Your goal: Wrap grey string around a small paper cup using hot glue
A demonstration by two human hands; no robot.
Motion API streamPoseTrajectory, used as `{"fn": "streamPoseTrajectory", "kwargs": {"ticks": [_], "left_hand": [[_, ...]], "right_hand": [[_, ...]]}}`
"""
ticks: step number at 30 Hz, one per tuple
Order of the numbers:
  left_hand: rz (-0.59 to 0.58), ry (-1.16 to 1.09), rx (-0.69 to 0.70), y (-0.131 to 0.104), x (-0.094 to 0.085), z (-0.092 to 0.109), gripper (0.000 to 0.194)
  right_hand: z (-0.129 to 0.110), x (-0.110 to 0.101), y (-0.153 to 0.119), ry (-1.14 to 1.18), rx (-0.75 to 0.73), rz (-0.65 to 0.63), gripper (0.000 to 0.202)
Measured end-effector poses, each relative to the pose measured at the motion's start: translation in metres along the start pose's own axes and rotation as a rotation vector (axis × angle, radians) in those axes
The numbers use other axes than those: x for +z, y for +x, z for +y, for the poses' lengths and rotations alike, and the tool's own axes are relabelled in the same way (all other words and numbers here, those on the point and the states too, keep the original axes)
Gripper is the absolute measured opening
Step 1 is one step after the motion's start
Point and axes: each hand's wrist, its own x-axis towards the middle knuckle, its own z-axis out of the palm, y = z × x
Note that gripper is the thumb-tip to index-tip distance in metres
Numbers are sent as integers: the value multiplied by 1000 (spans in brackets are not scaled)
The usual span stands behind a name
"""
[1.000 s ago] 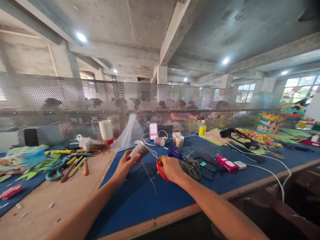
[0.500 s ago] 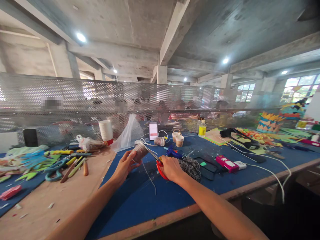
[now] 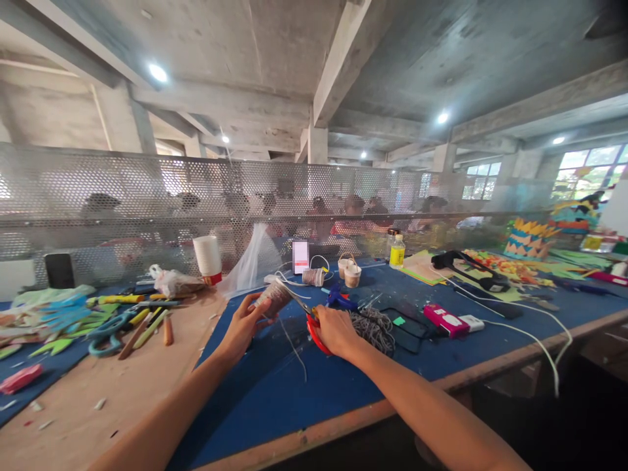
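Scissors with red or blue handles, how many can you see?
2. The red scissors are in the right hand, and the blue scissors lie on the left side of the table. More may be hidden.

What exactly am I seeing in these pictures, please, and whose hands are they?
There is no machine here: these are the bare hands of a person wearing the camera on their head, so the view looks forward and down past their arms. The left hand holds a cord-wound roll; the right hand holds red-handled scissors, their blades pointing toward the roll. On the blue surface lie a heap of grey cord and another wound roll. A stack of white cups stands farther left. Behind is a perforated screen.
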Motion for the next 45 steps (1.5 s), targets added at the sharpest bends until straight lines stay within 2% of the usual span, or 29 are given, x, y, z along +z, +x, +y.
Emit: {"fn": "streamPoseTrajectory", "kwargs": {"ticks": [18, 25, 38, 45], "left_hand": [[8, -45, 10, 0, 1, 0, 49], [6, -42, 19, 0, 1, 2, 56], [-1, -64, 7, 2, -1, -1, 46], [0, -11, 26, 1, -2, 1, 59]], "right_hand": [[0, 0, 1, 29, -13, -39, 30], [-2, -3, -1, 23, -14, -44, 29], [-1, -4, -1, 4, -16, -39, 28], [0, -5, -1, 8, -14, 1, 28]]}}
